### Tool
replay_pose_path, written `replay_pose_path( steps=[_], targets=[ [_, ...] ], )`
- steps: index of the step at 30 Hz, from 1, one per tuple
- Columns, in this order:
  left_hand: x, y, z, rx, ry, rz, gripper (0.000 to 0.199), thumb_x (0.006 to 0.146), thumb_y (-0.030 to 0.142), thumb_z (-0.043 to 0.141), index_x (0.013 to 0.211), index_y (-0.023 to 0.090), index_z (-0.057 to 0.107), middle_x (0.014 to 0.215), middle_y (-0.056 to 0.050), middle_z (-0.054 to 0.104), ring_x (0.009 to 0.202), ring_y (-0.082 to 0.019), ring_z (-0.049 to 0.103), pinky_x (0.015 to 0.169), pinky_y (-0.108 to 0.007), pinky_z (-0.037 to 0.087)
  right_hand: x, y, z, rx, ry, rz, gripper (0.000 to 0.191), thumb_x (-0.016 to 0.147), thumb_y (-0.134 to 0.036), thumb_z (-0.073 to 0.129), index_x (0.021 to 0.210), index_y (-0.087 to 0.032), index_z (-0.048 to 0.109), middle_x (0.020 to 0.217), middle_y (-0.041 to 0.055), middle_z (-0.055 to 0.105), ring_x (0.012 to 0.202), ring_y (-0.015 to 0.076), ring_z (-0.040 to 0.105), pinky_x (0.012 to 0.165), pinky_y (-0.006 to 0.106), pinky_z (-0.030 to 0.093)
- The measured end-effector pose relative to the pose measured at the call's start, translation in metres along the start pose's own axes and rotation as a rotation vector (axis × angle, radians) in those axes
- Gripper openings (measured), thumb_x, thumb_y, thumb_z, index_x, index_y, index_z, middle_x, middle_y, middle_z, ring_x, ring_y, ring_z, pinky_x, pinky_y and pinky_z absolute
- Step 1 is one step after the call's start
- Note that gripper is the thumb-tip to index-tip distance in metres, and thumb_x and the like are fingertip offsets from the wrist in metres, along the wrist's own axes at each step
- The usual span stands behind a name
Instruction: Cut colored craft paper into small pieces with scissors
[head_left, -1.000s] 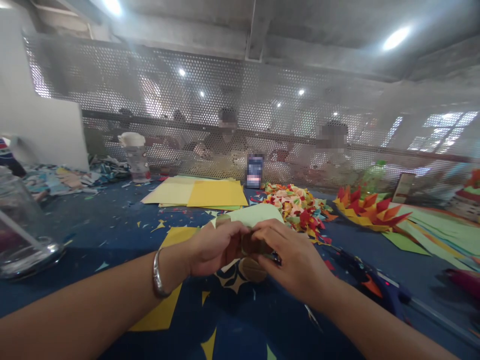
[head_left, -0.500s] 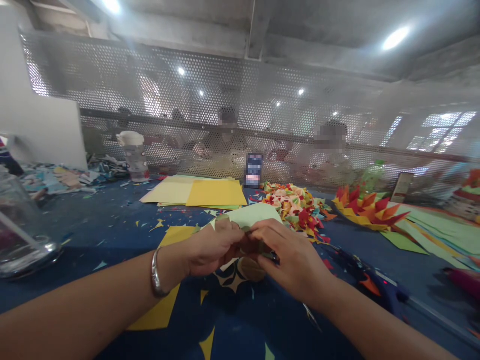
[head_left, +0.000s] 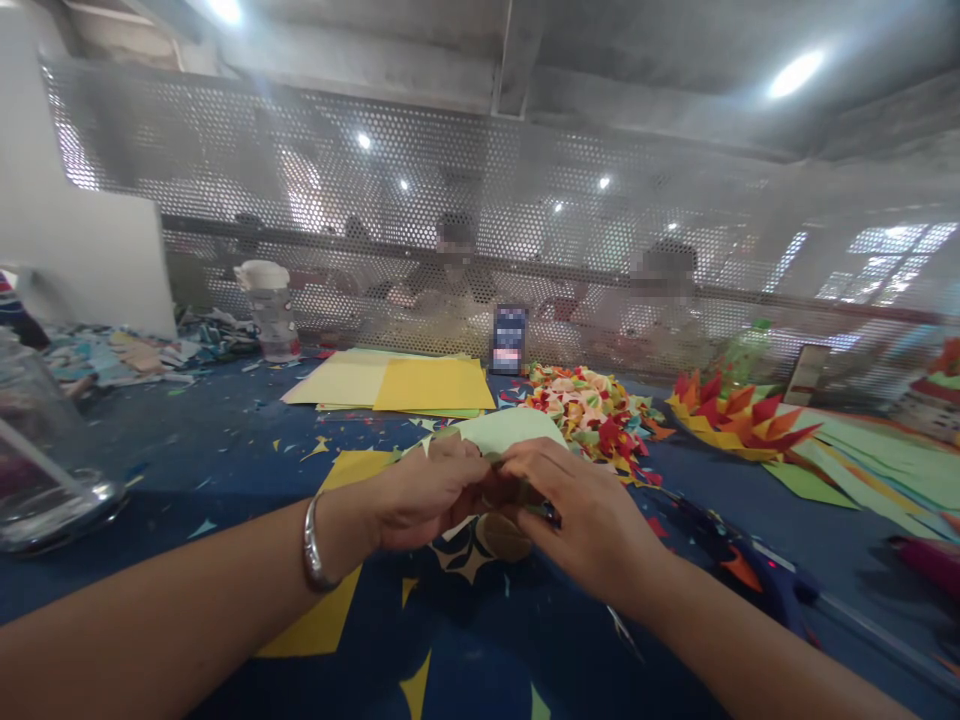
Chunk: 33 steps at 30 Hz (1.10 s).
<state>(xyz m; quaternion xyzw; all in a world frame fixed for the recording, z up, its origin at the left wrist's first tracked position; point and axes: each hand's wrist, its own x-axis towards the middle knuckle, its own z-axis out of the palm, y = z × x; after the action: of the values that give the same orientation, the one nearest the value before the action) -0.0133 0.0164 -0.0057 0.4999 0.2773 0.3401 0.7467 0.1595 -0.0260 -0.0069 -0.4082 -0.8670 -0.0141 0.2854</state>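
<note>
Over the dark blue table, my left hand point(head_left: 427, 496) and my right hand point(head_left: 592, 515) meet with fingertips close together. Both are closed in a pinch; whatever is between the fingers is mostly hidden and in shade. A silver bangle point(head_left: 313, 545) circles my left wrist. Behind the fingertips lies a light green paper sheet point(head_left: 517, 428). Just below them are a brown paper disc point(head_left: 501, 538) and a brown cut-out scrap point(head_left: 463, 562) with curved edges. A yellow paper sheet point(head_left: 322, 610) lies partly under my left forearm. Thin metal scissor-like tips point(head_left: 624, 632) show beside my right forearm.
A blue glue gun point(head_left: 772, 575) with a red light lies right. Farther back are a heap of coloured paper bits point(head_left: 592, 405), a red-yellow paper flower point(head_left: 739, 420), stacked sheets point(head_left: 435, 385), a phone point(head_left: 509, 340) and a bottle point(head_left: 271, 315). A clear container point(head_left: 45, 460) stands left.
Both hands stay in nearly the same place, with only very slight finger movement. The view has shifted a tiny amount; nothing else visibly moves.
</note>
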Motion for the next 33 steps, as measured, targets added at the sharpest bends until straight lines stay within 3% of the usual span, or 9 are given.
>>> replay_pose_path(
  steps=[5, 9, 12, 15, 19, 23, 26, 29, 33],
  targets=[
    [-0.002, -0.001, 0.003, 0.026, 0.009, 0.051, 0.007, 0.064, 0.016, 0.063, 0.058, 0.017, 0.061, 0.058, 0.002, 0.059, 0.061, -0.012, 0.056, 0.071, -0.027, 0.046, 0.001, 0.0, 0.001, 0.004, 0.017, -0.011, 0.025, 0.081, -0.012, 0.057, 0.103, -0.021, 0.056, 0.112, 0.0055, 0.059, 0.099, 0.0202, 0.057, 0.082, 0.033, 0.047],
    [0.0, -0.001, 0.002, 0.035, 0.119, 0.144, 0.018, 0.065, 0.017, 0.064, 0.051, 0.018, 0.054, 0.055, 0.003, 0.052, 0.06, -0.01, 0.052, 0.061, -0.022, 0.041, -0.001, -0.003, 0.001, 0.036, 0.116, 0.028, 0.021, 0.083, -0.016, 0.058, 0.103, -0.021, 0.057, 0.111, 0.0068, 0.058, 0.093, 0.0193, 0.058, 0.078, 0.032, 0.047],
    [0.001, 0.003, 0.001, 0.009, 0.244, 0.236, 0.027, 0.065, 0.017, 0.065, 0.046, 0.018, 0.046, 0.051, 0.005, 0.045, 0.055, -0.008, 0.044, 0.054, -0.02, 0.035, -0.001, -0.004, 0.001, 0.119, 0.178, 0.172, 0.01, 0.086, -0.026, 0.059, 0.094, -0.02, 0.059, 0.093, 0.0045, 0.06, 0.067, 0.0148, 0.056, 0.064, 0.029, 0.047],
    [0.001, 0.007, 0.004, -0.052, 0.339, 0.285, 0.029, 0.064, 0.015, 0.064, 0.045, 0.018, 0.043, 0.05, 0.006, 0.041, 0.051, -0.007, 0.039, 0.052, -0.021, 0.032, 0.001, -0.002, 0.002, 0.293, 0.13, 0.318, 0.016, 0.087, -0.035, 0.058, 0.085, -0.019, 0.061, 0.078, 0.0013, 0.061, 0.06, 0.0138, 0.054, 0.056, 0.027, 0.044],
    [-0.001, 0.005, 0.011, -0.043, 0.362, 0.229, 0.024, 0.063, 0.015, 0.061, 0.049, 0.019, 0.042, 0.05, 0.007, 0.04, 0.048, -0.007, 0.037, 0.05, -0.022, 0.03, 0.006, -0.001, 0.005, 0.617, 0.056, 0.447, 0.027, 0.088, -0.044, 0.055, 0.081, -0.018, 0.061, 0.063, -0.0022, 0.058, 0.05, 0.0117, 0.053, 0.047, 0.023, 0.041],
    [-0.003, -0.005, 0.012, 0.058, 0.369, 0.185, 0.028, 0.069, 0.021, 0.061, 0.051, 0.02, 0.039, 0.045, 0.009, 0.034, 0.043, -0.007, 0.029, 0.045, -0.023, 0.025, 0.007, -0.005, 0.007, 0.735, 0.141, 0.578, 0.037, 0.086, -0.047, 0.057, 0.063, -0.017, 0.056, 0.047, -0.0052, 0.049, 0.041, 0.0092, 0.045, 0.042, 0.021, 0.034],
    [-0.005, -0.007, 0.012, 0.077, 0.329, 0.19, 0.026, 0.071, 0.023, 0.063, 0.053, 0.02, 0.045, 0.047, 0.008, 0.042, 0.046, -0.007, 0.036, 0.049, -0.023, 0.029, 0.007, -0.007, 0.007, 0.794, 0.18, 0.618, 0.036, 0.084, -0.046, 0.059, 0.061, -0.018, 0.056, 0.044, -0.006, 0.047, 0.04, 0.0086, 0.041, 0.04, 0.021, 0.031],
    [-0.005, -0.004, 0.011, 0.135, 0.229, 0.197, 0.019, 0.074, 0.03, 0.066, 0.061, 0.017, 0.061, 0.066, -0.001, 0.062, 0.065, -0.013, 0.055, 0.058, -0.024, 0.036, 0.005, -0.004, 0.006, 0.825, 0.187, 0.631, 0.035, 0.082, -0.046, 0.061, 0.063, -0.018, 0.055, 0.045, -0.0058, 0.049, 0.04, 0.0082, 0.042, 0.04, 0.02, 0.032],
    [-0.002, -0.001, 0.007, 0.205, 0.299, 0.178, 0.021, 0.068, 0.031, 0.075, 0.061, 0.015, 0.065, 0.068, -0.003, 0.062, 0.068, -0.014, 0.054, 0.061, -0.025, 0.036, 0.005, 0.004, 0.002, 0.763, 0.094, 0.634, 0.034, 0.084, -0.045, 0.059, 0.065, -0.018, 0.054, 0.045, -0.0057, 0.05, 0.041, 0.008, 0.043, 0.04, 0.019, 0.032]
  ],
)
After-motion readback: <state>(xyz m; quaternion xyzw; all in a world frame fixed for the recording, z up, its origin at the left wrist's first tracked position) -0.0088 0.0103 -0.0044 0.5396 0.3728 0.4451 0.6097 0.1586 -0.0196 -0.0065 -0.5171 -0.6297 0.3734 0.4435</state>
